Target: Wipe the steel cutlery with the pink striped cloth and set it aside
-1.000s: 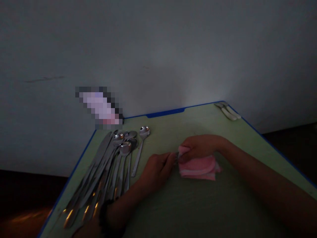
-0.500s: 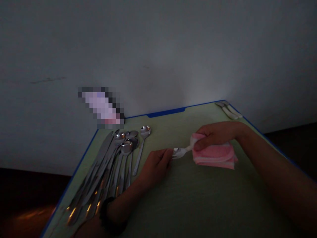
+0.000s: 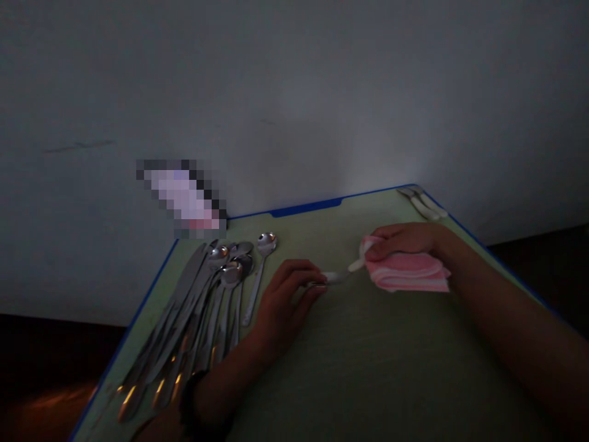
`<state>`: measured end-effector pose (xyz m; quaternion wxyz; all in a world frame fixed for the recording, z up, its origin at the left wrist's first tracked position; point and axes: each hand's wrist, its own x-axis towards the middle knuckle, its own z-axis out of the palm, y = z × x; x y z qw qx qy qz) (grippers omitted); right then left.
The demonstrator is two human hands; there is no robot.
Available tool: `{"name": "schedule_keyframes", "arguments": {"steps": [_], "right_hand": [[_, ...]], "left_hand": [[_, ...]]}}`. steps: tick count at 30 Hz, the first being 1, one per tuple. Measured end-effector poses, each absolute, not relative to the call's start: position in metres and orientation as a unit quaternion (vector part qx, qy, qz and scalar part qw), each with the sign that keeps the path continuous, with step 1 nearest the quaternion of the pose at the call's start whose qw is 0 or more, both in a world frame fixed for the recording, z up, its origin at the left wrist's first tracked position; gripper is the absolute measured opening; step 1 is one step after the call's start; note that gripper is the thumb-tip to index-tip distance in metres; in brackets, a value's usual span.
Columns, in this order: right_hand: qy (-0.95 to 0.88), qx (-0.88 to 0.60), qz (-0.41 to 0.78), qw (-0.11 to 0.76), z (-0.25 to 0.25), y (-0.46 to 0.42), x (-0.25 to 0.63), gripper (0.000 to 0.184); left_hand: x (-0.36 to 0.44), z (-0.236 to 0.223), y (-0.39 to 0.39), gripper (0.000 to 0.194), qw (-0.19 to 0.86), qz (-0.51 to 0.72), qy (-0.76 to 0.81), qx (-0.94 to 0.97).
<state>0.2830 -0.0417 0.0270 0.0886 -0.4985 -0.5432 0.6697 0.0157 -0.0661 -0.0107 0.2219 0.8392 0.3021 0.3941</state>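
Note:
Between my two hands is a fork (image 3: 339,278) with a pale handle, its metal blurred and its tip end partly hidden by fingers. My left hand (image 3: 291,301) is closed on the tip end, pinching it between thumb and fingers. A folded pink-and-white cloth (image 3: 409,273) is gripped by my right hand (image 3: 402,240), with the thumb pressing it around the fork's handle. Left of my left hand lies a single spoon (image 3: 257,276) on the green tabletop (image 3: 350,368).
A pile of knives and spoons (image 3: 193,319) covers the table's left side. Pale-handled cutlery (image 3: 424,204) lies at the far right corner. A pixelated upright object (image 3: 181,196) leans by the wall (image 3: 294,92) at the back left. Blue edging (image 3: 308,209) borders the table.
My left fingers have shifted their hold and spread a little over the fork's tip end. The cloth and my right hand have moved slightly right, showing more of the pale handle. The view has shifted slightly.

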Motion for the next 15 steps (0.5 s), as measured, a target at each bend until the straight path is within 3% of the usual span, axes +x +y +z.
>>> {"name": "schedule_keyframes", "arguments": {"steps": [10, 15], "right_hand": [[-0.63, -0.391, 0.669, -0.049, 0.019, -0.035, 0.257, 0.043], [-0.683, -0.355, 0.636, -0.062, 0.024, -0.038, 0.238, 0.045]], "left_hand": [[0.013, -0.012, -0.063, 0.007, 0.246, 0.352, 0.298, 0.852], [0.012, -0.012, -0.063, 0.009, 0.262, 0.35, 0.296, 0.849]]}}
